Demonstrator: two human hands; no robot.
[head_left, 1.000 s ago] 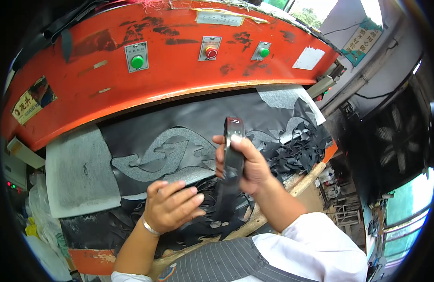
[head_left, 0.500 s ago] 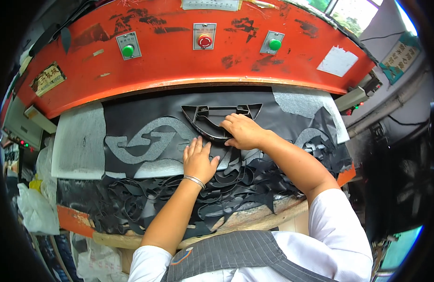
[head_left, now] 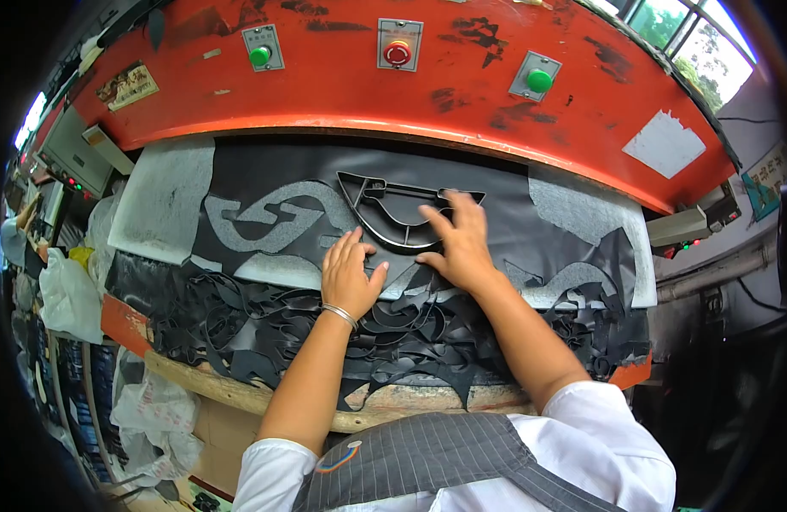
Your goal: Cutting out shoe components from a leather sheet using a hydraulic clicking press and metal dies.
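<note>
A black-walled metal cutting die point(head_left: 403, 247), with a curved lower edge and pointed ends, rests on a black leather-like sheet point(head_left: 270, 162). My right hand point(head_left: 467, 243) is at the die's right side, fingers spread; its thumb is by the lower curve, and whether the fingertips touch the die I cannot tell. Flat on the sheet, just below and left of the die, lies my left hand point(head_left: 351, 277) with its fingers apart. A curved cut-out point(head_left: 282, 235) in the sheet, left of the die, shows grey fibrous material beneath.
An orange-red machine beam point(head_left: 325, 94) spans the back, with green buttons point(head_left: 538, 81) either side of a red one point(head_left: 397, 55). Tangled black offcuts point(head_left: 265, 324) cover the near edge, above a wooden rail point(head_left: 214, 386). Plastic bags point(head_left: 69, 294) hang at left.
My right hand has let go of the die's lower edge and its fingers have spread. The left hand stays on the sheet. The whole view has shifted.
</note>
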